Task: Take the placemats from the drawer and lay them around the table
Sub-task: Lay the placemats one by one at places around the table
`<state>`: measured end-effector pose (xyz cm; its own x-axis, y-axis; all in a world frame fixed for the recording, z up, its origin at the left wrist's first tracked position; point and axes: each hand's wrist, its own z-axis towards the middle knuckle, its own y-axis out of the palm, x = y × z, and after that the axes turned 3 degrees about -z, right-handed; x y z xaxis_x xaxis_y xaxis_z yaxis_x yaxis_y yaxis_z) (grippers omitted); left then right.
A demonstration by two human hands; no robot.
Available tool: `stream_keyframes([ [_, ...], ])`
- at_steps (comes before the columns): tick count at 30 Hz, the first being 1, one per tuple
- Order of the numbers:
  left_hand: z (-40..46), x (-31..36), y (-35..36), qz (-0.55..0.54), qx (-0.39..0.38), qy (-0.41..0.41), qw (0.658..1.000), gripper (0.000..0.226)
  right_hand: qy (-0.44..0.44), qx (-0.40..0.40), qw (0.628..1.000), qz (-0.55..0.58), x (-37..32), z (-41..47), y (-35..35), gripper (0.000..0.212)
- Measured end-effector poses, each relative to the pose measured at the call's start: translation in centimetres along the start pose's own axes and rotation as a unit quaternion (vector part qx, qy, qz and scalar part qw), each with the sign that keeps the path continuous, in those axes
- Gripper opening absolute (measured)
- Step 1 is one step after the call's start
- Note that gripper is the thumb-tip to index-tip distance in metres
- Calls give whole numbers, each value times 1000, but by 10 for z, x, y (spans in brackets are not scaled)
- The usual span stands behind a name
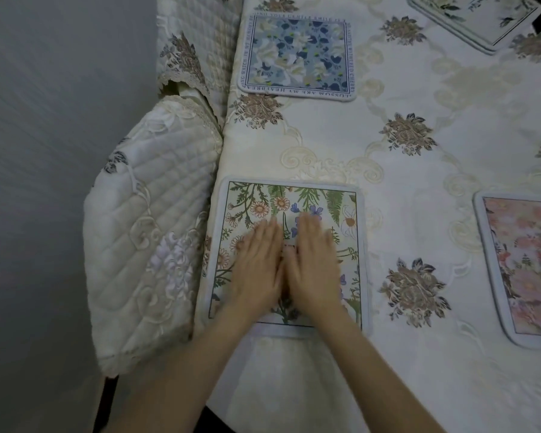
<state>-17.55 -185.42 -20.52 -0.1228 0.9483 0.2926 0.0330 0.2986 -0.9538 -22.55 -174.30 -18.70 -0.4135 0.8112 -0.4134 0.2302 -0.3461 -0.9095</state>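
Your left hand and right hand lie flat, fingers straight, side by side on the wildflower placemat, grasping nothing; both are motion-blurred, so the fingertips are hard to make out. That placemat sits at the table's left edge, near its near corner, on the cream embroidered tablecloth. Your hands hide its centre. The blue floral placemat lies farther along the same left edge, lettering round its border. A pink floral placemat is cut off at the right of the view, and a pale placemat is cut off at the far right corner. Quilted chair covers press against the table's left edge.
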Motion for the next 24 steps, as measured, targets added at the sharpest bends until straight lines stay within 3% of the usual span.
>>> stream_keyframes([
  [7, -27, 7, 21, 41, -13, -9, 999, 67, -40, -31, 999, -16, 10, -36, 28, 59],
  [16, -60, -42, 1, -9, -23, -28, 999, 66, -7, -38, 997, -62, 70, -60, -8, 58],
  [24, -50, -29, -33, -6, -56, -50, 997, 67, -3, -73, 997, -33, 72, -55, -33, 64],
])
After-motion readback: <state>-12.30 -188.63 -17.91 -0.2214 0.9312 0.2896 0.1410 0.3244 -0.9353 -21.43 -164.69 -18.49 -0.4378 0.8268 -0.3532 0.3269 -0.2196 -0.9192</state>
